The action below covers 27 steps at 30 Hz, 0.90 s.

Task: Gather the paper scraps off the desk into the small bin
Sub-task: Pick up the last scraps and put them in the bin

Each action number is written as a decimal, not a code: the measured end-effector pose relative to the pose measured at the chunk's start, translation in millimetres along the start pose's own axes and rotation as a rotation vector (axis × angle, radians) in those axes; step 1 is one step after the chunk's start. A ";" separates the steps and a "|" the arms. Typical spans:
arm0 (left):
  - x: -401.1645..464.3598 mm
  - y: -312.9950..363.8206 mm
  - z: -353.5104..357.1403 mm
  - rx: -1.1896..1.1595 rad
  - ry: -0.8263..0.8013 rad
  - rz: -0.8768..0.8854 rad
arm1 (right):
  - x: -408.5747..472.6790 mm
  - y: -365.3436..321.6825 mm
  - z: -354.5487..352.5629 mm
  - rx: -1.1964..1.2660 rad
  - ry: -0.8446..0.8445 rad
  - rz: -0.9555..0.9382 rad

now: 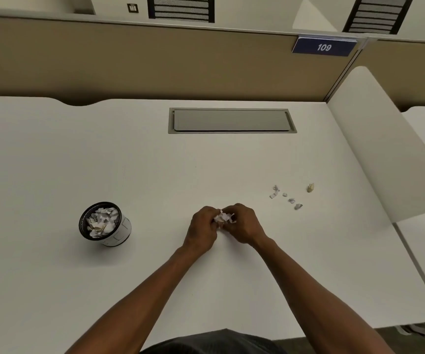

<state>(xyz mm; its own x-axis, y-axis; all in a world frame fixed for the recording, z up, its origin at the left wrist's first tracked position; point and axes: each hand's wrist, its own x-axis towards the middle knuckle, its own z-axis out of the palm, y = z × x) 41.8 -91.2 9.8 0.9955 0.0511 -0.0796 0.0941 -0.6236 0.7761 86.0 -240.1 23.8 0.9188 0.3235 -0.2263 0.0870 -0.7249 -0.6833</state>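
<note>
A bunch of white paper scraps (223, 217) is pinched between my two hands at the middle of the white desk (155, 175). My left hand (203, 227) and my right hand (243, 223) are both closed around it, fingertips touching. Several small scraps (289, 198) lie loose on the desk to the right, with one yellowish scrap (310, 187) farther right. The small round bin (123, 229), black-rimmed and filled with white scraps, stands on the desk to the left of my hands.
A grey cable flap (232, 120) is set into the desk at the back. A tan partition (155, 62) with a blue sign reading 109 (324, 47) closes the far edge. A white side divider (385, 149) borders the right side.
</note>
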 end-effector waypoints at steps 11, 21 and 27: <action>-22.6 -7.3 -44.0 -0.198 0.111 -0.186 | -6.9 -30.9 4.5 0.622 -0.203 0.064; -52.5 -20.2 -139.8 -0.243 0.298 -0.163 | 8.7 -127.8 22.5 0.678 -0.327 -0.128; -75.1 -45.2 -189.9 -0.189 0.436 -0.196 | 20.2 -188.0 49.9 0.614 -0.408 -0.197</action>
<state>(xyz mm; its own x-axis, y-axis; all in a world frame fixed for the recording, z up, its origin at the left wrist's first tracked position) -35.4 81.3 99.5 0.8670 0.4983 0.0022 0.2391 -0.4199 0.8755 69.0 -67.0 113.1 0.6829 0.6975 -0.2170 -0.1050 -0.2003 -0.9741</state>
